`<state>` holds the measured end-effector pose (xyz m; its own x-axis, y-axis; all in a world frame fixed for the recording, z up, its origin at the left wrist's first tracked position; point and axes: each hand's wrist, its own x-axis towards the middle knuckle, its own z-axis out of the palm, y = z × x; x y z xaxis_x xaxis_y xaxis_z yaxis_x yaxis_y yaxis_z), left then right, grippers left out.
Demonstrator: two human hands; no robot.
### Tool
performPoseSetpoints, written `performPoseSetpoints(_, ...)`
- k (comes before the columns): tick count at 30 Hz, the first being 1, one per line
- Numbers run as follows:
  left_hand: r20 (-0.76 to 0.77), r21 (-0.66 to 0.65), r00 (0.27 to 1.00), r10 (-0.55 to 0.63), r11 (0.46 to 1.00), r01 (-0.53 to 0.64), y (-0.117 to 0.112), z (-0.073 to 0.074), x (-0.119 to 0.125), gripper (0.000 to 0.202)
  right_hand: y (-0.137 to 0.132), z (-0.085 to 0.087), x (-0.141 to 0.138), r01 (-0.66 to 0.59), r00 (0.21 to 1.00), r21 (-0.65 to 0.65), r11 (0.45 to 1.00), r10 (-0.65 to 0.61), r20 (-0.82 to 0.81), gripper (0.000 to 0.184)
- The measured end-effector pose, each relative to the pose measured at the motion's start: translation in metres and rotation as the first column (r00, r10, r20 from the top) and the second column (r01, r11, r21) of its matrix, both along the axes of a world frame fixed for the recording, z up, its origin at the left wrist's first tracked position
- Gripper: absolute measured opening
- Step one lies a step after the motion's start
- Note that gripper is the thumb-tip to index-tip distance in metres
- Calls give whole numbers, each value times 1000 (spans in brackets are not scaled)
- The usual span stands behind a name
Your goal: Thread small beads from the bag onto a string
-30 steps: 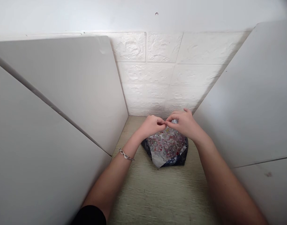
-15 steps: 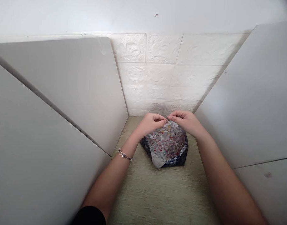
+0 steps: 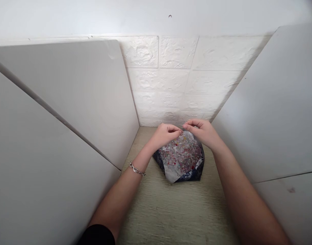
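Observation:
Many small coloured beads [image 3: 180,156], mostly pink, clear and red, lie on a silvery sheet inside an opened dark blue bag [image 3: 196,175]. Over the bag's far left edge, my left hand [image 3: 166,134] is closed in a pinch, thumb against fingers. Something tiny may sit at its fingertips, too small to name. Just right of it, my right hand [image 3: 200,131] is also pinched, above the far right part of the bag. Its fingertips hide whatever they hold, if anything. The two sets of fingertips nearly meet.
The bag rests on a greenish wood-grain tabletop [image 3: 171,211]. White panels [image 3: 94,85] stand on the left, and another white panel [image 3: 278,102] stands on the right. A white brick-patterned wall [image 3: 171,80] closes off the back.
My right hand has shifted very slightly up and away from the left fingertips, leaving a small gap. My left hand and the bag are almost where they were.

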<state>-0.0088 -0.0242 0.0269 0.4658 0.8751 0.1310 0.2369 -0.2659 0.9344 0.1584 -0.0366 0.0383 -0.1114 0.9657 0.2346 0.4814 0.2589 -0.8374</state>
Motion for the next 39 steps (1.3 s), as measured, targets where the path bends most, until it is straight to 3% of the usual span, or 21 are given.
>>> performPoseSetpoints(4,2,-8,1000,17,1000,-17,0,1,0,24,1,-3,-1,7,997,-31,999,-9,-71,22)
performPoseSetpoints(10,42,-56,999,6,998,-4,2,1,-1,27,6,-11,-4,-76,920,-77,994,40,-391,27)
performPoseSetpoints(13,96,-91,995,0,996,8,2,2,-2,27,7,-10,-3,-16,897,-76,997,-19,-442,34)
performPoseSetpoints(19,128,-130,992,5,991,12,1,3,-2,27,6,-8,1,2,959,-139,990,-41,-281,28)
performPoseSetpoints(31,91,-97,995,-30,994,39,3,0,-1,25,2,-6,-4,6,973,-55,998,-18,-231,23)
performPoseSetpoints(35,133,-130,990,-45,990,63,4,-1,-2,26,-1,-3,-4,41,999,36,998,-40,-22,22)
performPoseSetpoints(39,167,-146,985,-40,987,64,6,0,-3,27,-5,2,-7,-15,965,239,971,-49,259,14)
